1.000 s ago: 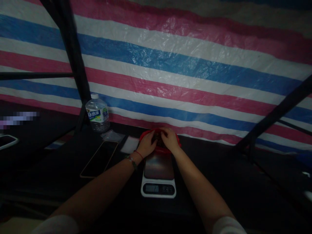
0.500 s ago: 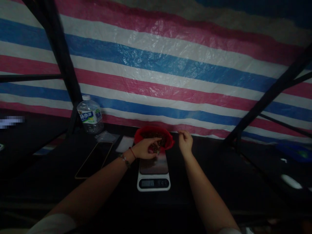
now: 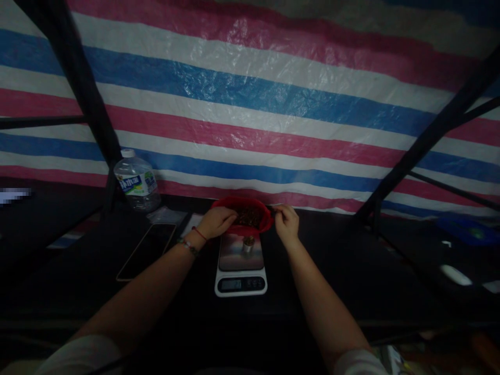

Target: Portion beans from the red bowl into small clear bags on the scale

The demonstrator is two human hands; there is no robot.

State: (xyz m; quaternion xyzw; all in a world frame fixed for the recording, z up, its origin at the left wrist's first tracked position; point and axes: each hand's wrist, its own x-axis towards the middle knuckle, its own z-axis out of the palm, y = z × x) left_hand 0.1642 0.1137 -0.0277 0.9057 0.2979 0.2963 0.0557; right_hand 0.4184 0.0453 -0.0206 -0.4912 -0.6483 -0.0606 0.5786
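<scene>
Weighing, apparently, a cup (image 3: 248, 247) on the scale (image 3: 241, 266); next calls for reading. Beyond it: right hand (image 3: 287, 224), fingers together; left hand (image 3: 219, 222), cannot tell.

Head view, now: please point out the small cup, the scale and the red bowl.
Small cup (image 3: 248, 247): head view, on its side wall.
Scale (image 3: 233, 260): head view, on a bare part of its platform.
Red bowl (image 3: 241, 201): head view, on its far wall.

On my feed I see a glossy, metallic-looking plate (image 3: 231, 259) on the digital scale (image 3: 242, 274), bearing a shiny metal cup (image 3: 248, 248), with a smooth red plastic bowl (image 3: 246, 230) and crinkled, glossy plastic sheeting (image 3: 250, 125) behind the scale.
</scene>
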